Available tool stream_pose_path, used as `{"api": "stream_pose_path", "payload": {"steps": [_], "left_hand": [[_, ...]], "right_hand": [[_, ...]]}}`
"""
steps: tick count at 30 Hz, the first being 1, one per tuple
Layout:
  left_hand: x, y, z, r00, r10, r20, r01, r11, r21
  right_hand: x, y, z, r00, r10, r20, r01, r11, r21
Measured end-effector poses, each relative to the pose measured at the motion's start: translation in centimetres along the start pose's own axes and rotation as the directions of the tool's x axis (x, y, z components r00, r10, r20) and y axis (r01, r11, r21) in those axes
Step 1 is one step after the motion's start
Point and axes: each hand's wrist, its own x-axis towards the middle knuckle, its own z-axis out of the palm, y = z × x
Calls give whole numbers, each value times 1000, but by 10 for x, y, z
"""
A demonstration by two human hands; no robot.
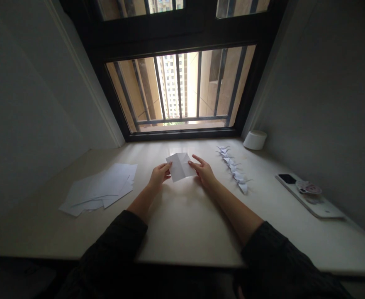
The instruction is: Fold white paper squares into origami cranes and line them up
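A small white sheet of paper [180, 168] with crease lines is held up over the sill, between my two hands. My left hand [161, 173] pinches its left edge between thumb and fingers. On the other side, my right hand [203, 171] grips the right edge with the thumb in front, one finger stretched out past the paper. To the right of my right hand runs a row of several folded paper cranes [232, 166]. A loose pile of white paper sheets [104, 187] lies to the left of my left hand.
A phone [310, 199] with a round grip on its back lies at the right. Near the window's right corner stands a white cup-like object [255, 140]. The barred, dark-framed window [182, 135] closes off the back of the pale sill [188, 232], with walls on both sides.
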Motion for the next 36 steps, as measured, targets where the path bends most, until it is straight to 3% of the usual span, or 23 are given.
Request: {"api": "stream_pose_path", "payload": {"steps": [11,14,17,19,24,31,36], "left_hand": [[-2,4,-2,988,-154,11,154,988,7],[-5,6,-1,971,-208,119,201,978,61],[-7,6,-1,927,-270,259,236,959,156],[-7,4,-1,917,-280,282,239,956,172],[-6,3,-1,947,-232,221,214,971,101],[-4,3,-2,991,-52,127,50,999,19],[-2,0,0,1000,5,3,-4,996,-86]], "right_hand": [[-2,-1,-1,985,-131,-109,127,991,-42],[-1,-2,-2,982,-132,-137,129,991,-34],[0,-2,-3,984,-114,-140,112,993,-22],[0,-2,-3,990,-89,-110,89,996,-11],[2,3,-3,999,-34,-12,34,999,-22],[3,5,1,998,46,-49,-40,992,117],[-4,6,8,1000,-15,26,14,999,38]]}}
